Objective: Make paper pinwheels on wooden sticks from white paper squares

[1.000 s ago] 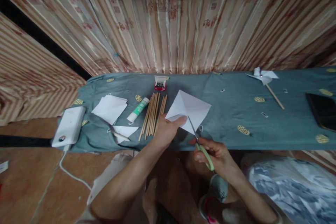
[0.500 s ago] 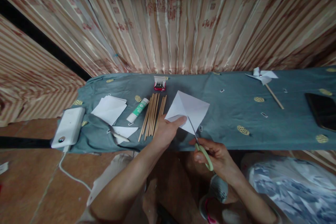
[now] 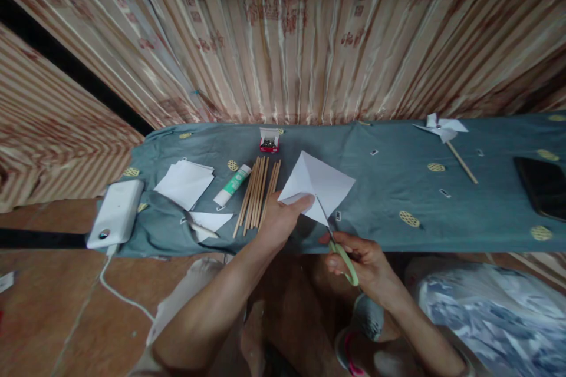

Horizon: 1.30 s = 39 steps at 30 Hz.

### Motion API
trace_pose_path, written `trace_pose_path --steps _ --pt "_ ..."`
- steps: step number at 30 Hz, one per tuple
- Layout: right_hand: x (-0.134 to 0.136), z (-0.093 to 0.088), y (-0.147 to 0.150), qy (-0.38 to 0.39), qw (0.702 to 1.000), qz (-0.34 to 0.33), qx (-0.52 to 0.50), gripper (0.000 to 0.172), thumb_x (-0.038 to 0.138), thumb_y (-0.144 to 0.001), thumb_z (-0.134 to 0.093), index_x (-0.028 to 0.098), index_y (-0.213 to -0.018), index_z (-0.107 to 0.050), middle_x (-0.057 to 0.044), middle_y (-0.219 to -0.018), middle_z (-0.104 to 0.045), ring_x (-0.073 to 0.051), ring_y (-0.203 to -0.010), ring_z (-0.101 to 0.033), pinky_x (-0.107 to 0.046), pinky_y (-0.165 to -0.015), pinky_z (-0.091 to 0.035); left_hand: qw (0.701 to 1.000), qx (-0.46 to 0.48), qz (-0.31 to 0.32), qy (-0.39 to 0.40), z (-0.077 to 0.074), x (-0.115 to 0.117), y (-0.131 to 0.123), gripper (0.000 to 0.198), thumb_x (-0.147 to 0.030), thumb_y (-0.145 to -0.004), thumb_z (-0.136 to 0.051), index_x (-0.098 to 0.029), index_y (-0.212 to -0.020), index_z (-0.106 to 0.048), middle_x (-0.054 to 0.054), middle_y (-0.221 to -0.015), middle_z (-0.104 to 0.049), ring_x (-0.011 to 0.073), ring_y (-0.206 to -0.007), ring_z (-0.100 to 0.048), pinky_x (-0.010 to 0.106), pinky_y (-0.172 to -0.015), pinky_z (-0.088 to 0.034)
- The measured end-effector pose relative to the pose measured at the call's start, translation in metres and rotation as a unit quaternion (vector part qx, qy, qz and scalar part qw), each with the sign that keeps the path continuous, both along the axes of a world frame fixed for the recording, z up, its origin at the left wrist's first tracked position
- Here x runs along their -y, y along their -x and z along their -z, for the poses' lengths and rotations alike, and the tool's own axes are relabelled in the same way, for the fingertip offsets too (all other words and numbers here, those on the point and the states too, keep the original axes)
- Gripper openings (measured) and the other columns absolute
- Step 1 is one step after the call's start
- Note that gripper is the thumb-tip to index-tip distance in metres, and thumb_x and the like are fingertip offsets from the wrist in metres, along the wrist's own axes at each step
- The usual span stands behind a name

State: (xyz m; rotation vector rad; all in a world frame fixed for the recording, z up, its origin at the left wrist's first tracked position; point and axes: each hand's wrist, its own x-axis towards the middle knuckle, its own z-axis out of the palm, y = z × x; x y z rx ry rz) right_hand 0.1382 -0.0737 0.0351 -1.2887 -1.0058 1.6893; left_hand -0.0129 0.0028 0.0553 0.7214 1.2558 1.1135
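My left hand [image 3: 285, 218] pinches the left side of a creased white paper square [image 3: 329, 179], thumb on top and fingers hidden beneath. In my right hand [image 3: 362, 259] is a pair of green-handled scissors [image 3: 345, 262], my fingers around the handles. Their blades lie along the near corner of the paper and reach toward its middle. Close to my left hand lies a row of thin wooden sticks [image 3: 254, 194], with a green and white glue stick [image 3: 232, 185] to their left. A small red box [image 3: 269, 141] of metal pins stands open behind them.
A stack of white paper [image 3: 186, 182], a craft knife [image 3: 201, 227] on a paper triangle, and a white power bank [image 3: 115, 212] with a cable are at left. A paper pinwheel [image 3: 442, 128] and a dark phone [image 3: 542, 185] lie at right. Behind the cloth-covered table [image 3: 389, 188] hangs a curtain [image 3: 292, 41].
The far and right corners of the paper have shifted very slightly. Both hands and the scissors stay almost in the same place.
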Motion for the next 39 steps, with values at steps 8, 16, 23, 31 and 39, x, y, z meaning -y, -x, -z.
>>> trace_pose_path --steps 8,16,23,31,39 --pt "0.003 0.004 -0.012 -0.057 0.989 -0.120 0.059 0.041 0.042 -0.072 -0.074 0.018 -0.103 -0.064 0.001 -0.072 -0.063 -0.010 -0.062 -0.050 -0.022 -0.056 -0.039 0.996 0.085 -0.020 -0.026 -0.004 -0.007 0.004 0.039 -0.027 -0.053 -0.083 -0.013 -0.088 -0.072 0.012 -0.089 -0.075 0.0258 -0.083 -0.069 0.037 -0.080 -0.053" --pt "-0.008 0.001 -0.039 -0.076 0.994 -0.045 0.058 0.041 0.051 -0.071 -0.072 0.020 -0.098 -0.067 -0.002 -0.072 -0.067 -0.013 -0.063 -0.056 -0.024 -0.059 -0.045 0.998 0.000 -0.009 -0.061 -0.003 -0.009 0.011 0.032 -0.027 -0.054 -0.081 -0.014 -0.081 -0.072 0.008 -0.084 -0.074 0.0234 -0.078 -0.068 0.034 -0.075 -0.052" --pt "-0.024 -0.001 -0.050 -0.088 0.986 0.140 0.010 0.048 0.058 -0.060 -0.077 0.022 -0.092 -0.070 -0.001 -0.068 -0.068 -0.011 -0.058 -0.056 -0.020 -0.052 -0.042 0.980 -0.131 0.147 -0.039 0.002 0.002 0.005 0.015 -0.026 -0.058 -0.073 -0.015 -0.068 -0.067 0.003 -0.066 -0.067 0.0170 -0.062 -0.060 0.026 -0.056 -0.045" --pt "-0.033 -0.003 -0.041 -0.063 0.984 0.166 0.029 0.040 0.031 -0.047 -0.088 0.022 -0.082 -0.069 0.004 -0.062 -0.064 -0.011 -0.053 -0.053 -0.022 -0.050 -0.043 0.911 -0.278 0.263 -0.151 0.008 0.008 0.001 0.007 -0.020 -0.061 -0.068 -0.017 -0.060 -0.062 0.002 -0.070 -0.060 0.0158 -0.067 -0.055 0.025 -0.060 -0.041" --pt "-0.037 0.006 -0.038 -0.075 0.956 0.283 0.003 0.037 0.033 -0.052 -0.085 0.023 -0.083 -0.067 0.005 -0.067 -0.062 -0.010 -0.055 -0.051 -0.021 -0.051 -0.042 0.980 0.104 0.168 0.027 0.004 0.011 -0.011 0.036 -0.047 -0.064 -0.073 -0.011 -0.071 -0.072 0.005 -0.065 -0.068 0.0174 -0.065 -0.060 0.029 -0.070 -0.045"
